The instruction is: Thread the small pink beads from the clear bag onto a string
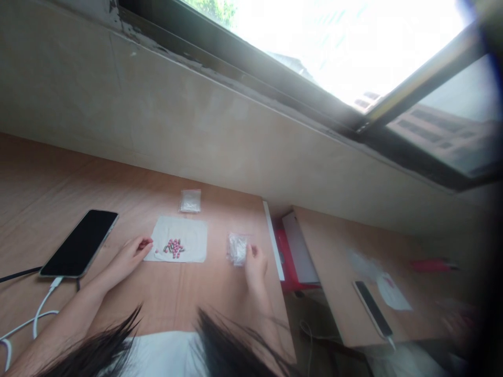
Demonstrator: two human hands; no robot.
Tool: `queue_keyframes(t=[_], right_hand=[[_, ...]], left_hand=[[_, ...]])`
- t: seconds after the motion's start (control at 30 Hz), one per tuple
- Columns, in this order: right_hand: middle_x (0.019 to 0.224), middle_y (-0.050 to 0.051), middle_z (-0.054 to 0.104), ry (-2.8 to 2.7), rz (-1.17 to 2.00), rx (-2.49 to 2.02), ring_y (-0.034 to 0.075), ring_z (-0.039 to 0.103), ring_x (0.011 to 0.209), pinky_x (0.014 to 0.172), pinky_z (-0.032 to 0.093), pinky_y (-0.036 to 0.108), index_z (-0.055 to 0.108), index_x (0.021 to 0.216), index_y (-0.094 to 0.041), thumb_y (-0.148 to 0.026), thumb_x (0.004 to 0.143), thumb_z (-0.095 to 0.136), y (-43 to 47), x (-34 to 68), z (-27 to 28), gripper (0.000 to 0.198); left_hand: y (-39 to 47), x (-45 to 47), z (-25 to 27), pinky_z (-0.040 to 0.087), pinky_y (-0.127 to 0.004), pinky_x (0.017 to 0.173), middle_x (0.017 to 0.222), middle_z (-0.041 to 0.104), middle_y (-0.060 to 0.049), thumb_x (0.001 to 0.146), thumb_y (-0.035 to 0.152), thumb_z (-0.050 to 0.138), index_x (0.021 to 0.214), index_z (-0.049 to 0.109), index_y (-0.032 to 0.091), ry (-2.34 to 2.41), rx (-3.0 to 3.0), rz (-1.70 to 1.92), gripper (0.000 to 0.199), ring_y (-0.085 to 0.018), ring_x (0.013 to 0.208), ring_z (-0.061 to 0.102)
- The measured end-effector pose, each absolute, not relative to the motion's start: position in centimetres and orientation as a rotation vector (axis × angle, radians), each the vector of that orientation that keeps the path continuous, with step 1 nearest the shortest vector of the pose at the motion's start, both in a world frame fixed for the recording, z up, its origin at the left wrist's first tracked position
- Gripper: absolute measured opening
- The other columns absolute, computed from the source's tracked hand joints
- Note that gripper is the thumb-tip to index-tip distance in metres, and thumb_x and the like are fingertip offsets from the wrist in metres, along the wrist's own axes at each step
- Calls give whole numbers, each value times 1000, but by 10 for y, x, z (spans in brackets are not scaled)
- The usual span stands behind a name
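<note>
My left hand [135, 252] is at the left edge of a white paper sheet [198, 230], fingers curled together; whether they hold anything is hidden. On the paper lies a small pile of pink round pills and dark capsules [175, 247], with one pink pill [156, 251] apart, close to my left fingertips. To the right of the paper, my right hand [256, 263] has its fingers closed at the right edge of a stack of small clear plastic bags [237, 248]. Another clear bag stack [190, 201] lies behind the paper.
A phone [80, 243] with a white charging cable lies at left. A gap with a red item [285, 256] separates my table from another table [334, 272] at right. A phone [372, 309], white paper [393, 292] and a person's blurred hand [458, 319] are there. A wall and window stand behind.
</note>
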State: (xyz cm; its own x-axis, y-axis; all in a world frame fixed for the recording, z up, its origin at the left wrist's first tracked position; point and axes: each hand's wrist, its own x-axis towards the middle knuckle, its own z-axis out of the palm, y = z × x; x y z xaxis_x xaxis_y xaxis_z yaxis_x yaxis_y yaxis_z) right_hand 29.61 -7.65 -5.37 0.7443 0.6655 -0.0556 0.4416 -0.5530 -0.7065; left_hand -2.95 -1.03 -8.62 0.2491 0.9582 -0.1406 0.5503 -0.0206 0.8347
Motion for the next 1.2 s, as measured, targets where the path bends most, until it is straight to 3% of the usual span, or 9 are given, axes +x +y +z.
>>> queue_keyframes(t=[0.17,0.4,0.6,0.77,0.87,1.0,1.2], right_hand=[[86,16,55,-1144,-1,-2555,29,44,84,72,30,35,57,88,-9,-33,73,47,-78,300,-81,30],[86,20,49,-1157,-482,-2480,32,41,83,71,28,36,53,94,-2,-42,75,44,-75,304,-92,45],[89,15,52,-1307,-153,-2130,25,43,85,79,27,35,52,91,-7,-31,80,39,-19,272,-81,30],[109,14,48,-1777,54,-1956,25,37,99,83,27,33,50,106,-8,-13,72,43,52,204,-89,35],[100,11,53,-1918,82,-2022,23,40,90,75,29,32,59,87,-13,-5,70,39,80,180,-94,27],[82,9,55,-1930,116,-2129,21,42,80,68,28,30,59,67,-15,-6,74,40,90,174,-94,22],[97,7,53,-2006,124,-2014,21,39,85,68,26,28,58,84,-17,-14,70,52,85,179,-86,15]], left_hand=[[-11,-37,-136,42,-31,73,84,58,-5,74,43,40,84,52,17,1564,1838,699,31,-19,81,53],[-14,-30,-140,42,-29,67,77,59,-3,75,33,39,81,53,19,1588,1966,806,21,-18,74,54],[-16,-32,-152,41,-29,70,80,59,-3,78,32,38,86,52,19,1602,2001,788,20,-18,77,54],[-16,-33,-153,41,-30,71,83,58,-3,81,29,36,87,51,19,1581,2055,772,18,-17,79,53],[-16,-33,-151,41,-29,71,83,58,-3,80,26,38,88,52,20,1561,2057,784,17,-16,79,54],[-16,-32,-152,41,-30,72,82,59,-4,80,28,38,87,53,19,1584,2079,804,18,-17,79,54],[-17,-31,-143,42,-31,69,78,58,-3,80,30,37,84,53,20,1582,2022,781,19,-18,76,54]])
